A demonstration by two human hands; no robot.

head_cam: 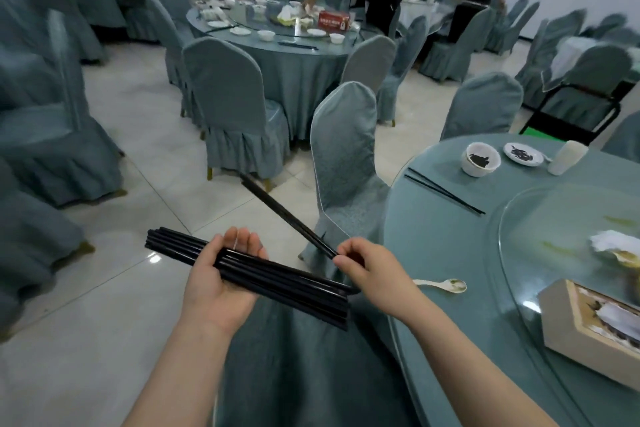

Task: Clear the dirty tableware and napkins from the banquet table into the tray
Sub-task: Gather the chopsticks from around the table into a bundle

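My left hand (221,284) lies palm up with a bundle of several black chopsticks (277,282) across it, fingers loosely bent around them. My right hand (367,267) pinches the end of a black chopstick pair (287,215) that points up and to the left over the floor. On the round banquet table (450,253) at right lie another pair of black chopsticks (445,191), a white spoon (446,285), a white bowl (481,159) with dark scraps, a small dirty plate (523,153), a white cup (566,157) and a crumpled napkin (613,241). No tray is in view.
A glass turntable (561,218) covers the table's middle, with an open cardboard box (585,329) at its edge. A covered chair (346,166) stands just ahead of my hands. Farther back, two people stand beside another laid table (277,45). Covered chairs line the tiled floor.
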